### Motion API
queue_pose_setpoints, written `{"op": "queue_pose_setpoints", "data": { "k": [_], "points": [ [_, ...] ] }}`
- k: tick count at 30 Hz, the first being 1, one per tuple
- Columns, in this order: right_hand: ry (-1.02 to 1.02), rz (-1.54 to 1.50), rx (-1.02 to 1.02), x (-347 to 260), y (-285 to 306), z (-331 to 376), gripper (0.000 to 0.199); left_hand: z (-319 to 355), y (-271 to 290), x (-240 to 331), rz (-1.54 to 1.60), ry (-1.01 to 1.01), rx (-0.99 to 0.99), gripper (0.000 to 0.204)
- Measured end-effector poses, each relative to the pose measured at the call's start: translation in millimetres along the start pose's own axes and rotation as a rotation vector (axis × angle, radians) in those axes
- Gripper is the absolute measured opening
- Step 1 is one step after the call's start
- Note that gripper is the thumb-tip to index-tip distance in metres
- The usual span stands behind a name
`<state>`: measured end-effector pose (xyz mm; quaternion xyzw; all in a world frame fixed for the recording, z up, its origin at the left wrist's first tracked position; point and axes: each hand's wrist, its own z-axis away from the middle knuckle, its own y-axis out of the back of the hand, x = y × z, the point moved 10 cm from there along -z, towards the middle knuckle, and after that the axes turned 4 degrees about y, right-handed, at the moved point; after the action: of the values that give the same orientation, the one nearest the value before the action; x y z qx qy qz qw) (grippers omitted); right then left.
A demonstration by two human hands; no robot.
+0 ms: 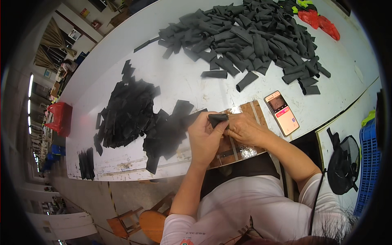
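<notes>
My left hand (203, 139) is closed around a short dark fabric piece (217, 119), its thumb pressed along the near side. At the other end of the same piece, my right hand (244, 129) pinches with its fingers bent. Both hands are above a brown board with shiny clear tape (253, 109) at the table's near edge. Beside my left hand, loose flat black fabric pieces (165, 132) spread leftward into a taller stack of black pieces (128, 110). Far off lies a large heap of dark grey fabric tubes (249, 38), several with rounded open ends.
A lit smartphone (282, 113) lies right of the board. Red plastic bags sit at the far right (319, 23) and left edge (60, 118) of the white table (179, 81). A blue crate (368, 159) and a black mesh bag (344, 165) are at right; a wooden stool (153, 224) stands below.
</notes>
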<state>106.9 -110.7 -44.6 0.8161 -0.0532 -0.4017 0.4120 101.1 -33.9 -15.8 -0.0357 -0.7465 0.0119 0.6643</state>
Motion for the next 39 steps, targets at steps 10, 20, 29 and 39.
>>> {"op": "queue_pose_setpoints", "data": {
  "k": [10,20,29,39],
  "points": [
    [-0.024,-0.037,-0.008,3.0,4.6,-2.7,0.020,3.7,-2.4,19.6,0.055,-0.166,0.035,0.013],
    [0.095,0.141,0.130,-37.5,40.8,-14.9,0.013,9.4,41.2,19.9,0.563,-0.186,0.163,0.013],
    [0.139,-0.024,0.178,-30.9,31.8,-9.0,0.017,8.8,40.3,13.4,0.464,-0.193,0.124,0.011],
    [-0.087,-0.246,0.368,13.6,109.8,-68.4,0.044,-27.0,64.0,-58.1,-1.010,-0.127,0.340,0.033]
  ]
}}
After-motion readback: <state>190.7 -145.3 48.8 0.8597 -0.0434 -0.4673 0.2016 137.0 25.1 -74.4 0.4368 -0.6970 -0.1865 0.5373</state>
